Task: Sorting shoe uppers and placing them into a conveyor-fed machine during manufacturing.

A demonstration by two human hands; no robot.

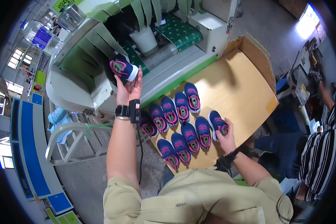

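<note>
My left hand [130, 87] is raised at the mouth of a conveyor machine, closed around a navy shoe [123, 68] with pink trim and a white sole. Down on the wooden board [235, 86], my right hand [226, 137] grips another navy and pink shoe [217, 124] at its heel end. Left of that hand, several matching shoes [190, 136] stand in two slanting rows, toes pointing away from me. Dark grey pieces fill their openings. The farther row runs up along the machine's green edge.
Green strip curtains [142, 13] hang over the machine's openings. A white bucket [144, 40] stands beside the green patterned belt [181, 33]. Cardboard [255, 56] edges the board's far right. A metal rack [78, 136] is at left; a person in a striped shirt [321, 160] is close at right.
</note>
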